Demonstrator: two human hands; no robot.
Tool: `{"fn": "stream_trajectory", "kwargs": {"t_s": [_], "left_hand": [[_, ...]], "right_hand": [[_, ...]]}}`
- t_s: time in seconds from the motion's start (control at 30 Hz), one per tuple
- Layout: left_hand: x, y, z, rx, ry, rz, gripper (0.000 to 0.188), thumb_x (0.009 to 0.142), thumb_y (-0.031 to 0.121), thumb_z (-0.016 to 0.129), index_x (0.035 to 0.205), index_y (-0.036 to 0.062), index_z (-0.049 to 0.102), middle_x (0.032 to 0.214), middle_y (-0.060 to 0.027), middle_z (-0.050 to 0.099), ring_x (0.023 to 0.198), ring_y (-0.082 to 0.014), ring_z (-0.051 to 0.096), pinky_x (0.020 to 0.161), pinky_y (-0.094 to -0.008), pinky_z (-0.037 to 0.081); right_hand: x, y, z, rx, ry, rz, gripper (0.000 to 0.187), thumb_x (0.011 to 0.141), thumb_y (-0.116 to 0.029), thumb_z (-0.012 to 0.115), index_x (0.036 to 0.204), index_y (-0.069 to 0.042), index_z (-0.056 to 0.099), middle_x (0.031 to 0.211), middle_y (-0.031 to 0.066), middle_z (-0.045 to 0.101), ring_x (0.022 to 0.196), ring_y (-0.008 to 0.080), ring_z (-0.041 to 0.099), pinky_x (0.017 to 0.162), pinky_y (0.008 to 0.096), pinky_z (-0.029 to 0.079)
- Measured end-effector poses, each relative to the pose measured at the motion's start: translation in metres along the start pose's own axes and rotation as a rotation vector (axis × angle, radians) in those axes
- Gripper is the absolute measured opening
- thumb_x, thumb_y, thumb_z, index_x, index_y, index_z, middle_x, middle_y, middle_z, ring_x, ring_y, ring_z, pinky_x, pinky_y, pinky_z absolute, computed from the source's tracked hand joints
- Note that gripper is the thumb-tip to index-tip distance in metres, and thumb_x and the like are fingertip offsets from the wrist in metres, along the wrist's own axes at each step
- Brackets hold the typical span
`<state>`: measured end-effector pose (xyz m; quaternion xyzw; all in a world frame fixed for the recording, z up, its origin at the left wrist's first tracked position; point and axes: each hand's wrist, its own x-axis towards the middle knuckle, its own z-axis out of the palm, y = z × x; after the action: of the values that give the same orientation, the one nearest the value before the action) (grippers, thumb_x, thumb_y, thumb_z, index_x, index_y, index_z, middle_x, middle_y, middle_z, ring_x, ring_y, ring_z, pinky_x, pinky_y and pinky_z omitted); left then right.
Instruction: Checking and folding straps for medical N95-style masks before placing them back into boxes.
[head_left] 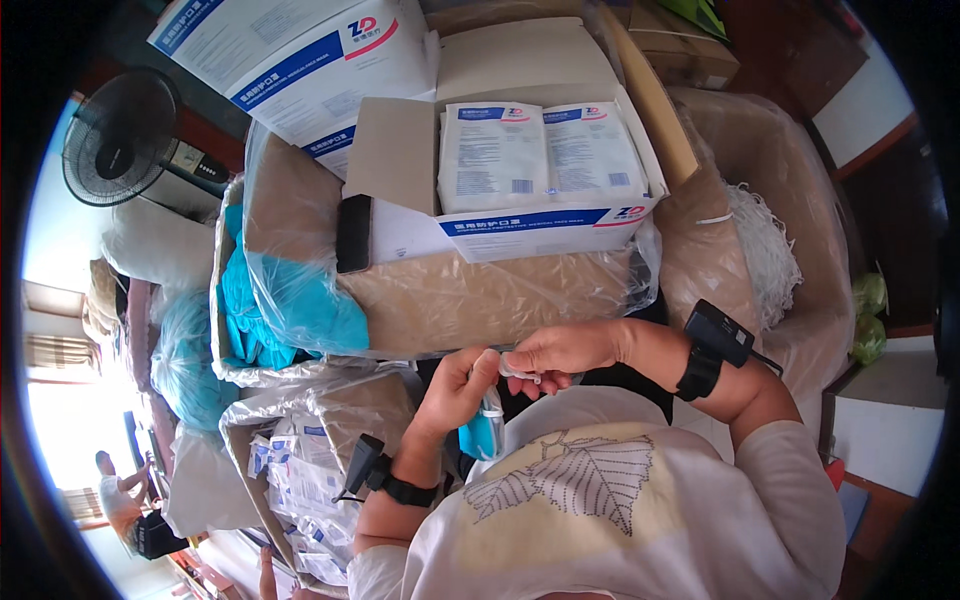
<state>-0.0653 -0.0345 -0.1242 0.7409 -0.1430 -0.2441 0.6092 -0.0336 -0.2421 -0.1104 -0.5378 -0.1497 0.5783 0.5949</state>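
Note:
In front of my shirt, my left hand (458, 390) is closed around a blue face mask (481, 436) with a white edge. The mask hangs below the fingers, and part of it is hidden by the hand. My right hand (572, 352) meets the left at the fingertips. Between its thumb and fingers it pinches a thin white ear-loop cord (524, 375). Just beyond both hands is a plastic-covered cardboard surface (450, 305), which bears an open carton (540, 235) holding two stacks of packaged masks (495, 155).
Left of the surface, a lined box holds blue masks (250, 300); below it, another holds white packets (300, 475). A bin of white cords (765, 255) stands right. A dark phone (354, 233) lies beside the carton. A fan (120, 137) and another person (125, 495) are at left.

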Motion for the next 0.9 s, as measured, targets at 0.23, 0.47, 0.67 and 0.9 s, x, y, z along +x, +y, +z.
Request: {"fn": "stream_trajectory", "kwargs": {"t_s": [0.23, 0.47, 0.67, 0.9], "left_hand": [[0.006, -0.019, 0.000, 0.234, 0.015, -0.042, 0.034, 0.091, 0.029, 0.045, 0.079, -0.0008, 0.057, 0.069, -0.0073, 0.059, 0.065, -0.0135, 0.054, 0.060, -0.0295, 0.043], [-0.005, -0.042, 0.020, -0.193, -0.326, -0.169, 0.038, 0.094, 0.032, 0.037, 0.091, -0.0007, 0.057, 0.086, -0.0044, 0.059, 0.081, -0.0096, 0.051, 0.075, -0.0249, 0.042], [-0.011, -0.046, 0.037, -0.318, -0.163, -0.152, 0.033, 0.094, 0.025, 0.037, 0.085, -0.0013, 0.054, 0.074, -0.0031, 0.056, 0.073, -0.0111, 0.052, 0.070, -0.0243, 0.043], [-0.001, -0.047, 0.030, -0.010, 0.267, -0.017, 0.030, 0.090, 0.024, 0.045, 0.076, -0.0006, 0.054, 0.064, -0.0078, 0.053, 0.062, -0.0120, 0.047, 0.057, -0.0295, 0.041]], "right_hand": [[0.011, 0.019, 0.005, -0.264, 0.114, -0.056, 0.034, 0.090, -0.035, 0.044, 0.089, -0.004, 0.058, 0.074, 0.0017, 0.055, 0.066, 0.0092, 0.051, 0.060, 0.0227, 0.042], [0.000, 0.019, 0.022, -0.532, 0.161, -0.070, 0.029, 0.088, -0.027, 0.048, 0.096, -0.001, 0.058, 0.088, 0.0118, 0.062, 0.080, 0.0203, 0.059, 0.072, 0.0308, 0.044], [0.001, 0.035, 0.030, -0.327, 0.260, -0.024, 0.040, 0.090, -0.038, 0.045, 0.080, -0.001, 0.057, 0.065, 0.0048, 0.053, 0.061, 0.0131, 0.049, 0.060, 0.0270, 0.041], [0.014, 0.043, 0.035, -0.183, 0.456, -0.146, 0.038, 0.091, -0.032, 0.042, 0.070, -0.002, 0.051, 0.060, -0.0001, 0.045, 0.058, 0.0091, 0.040, 0.056, 0.0259, 0.037]]}}
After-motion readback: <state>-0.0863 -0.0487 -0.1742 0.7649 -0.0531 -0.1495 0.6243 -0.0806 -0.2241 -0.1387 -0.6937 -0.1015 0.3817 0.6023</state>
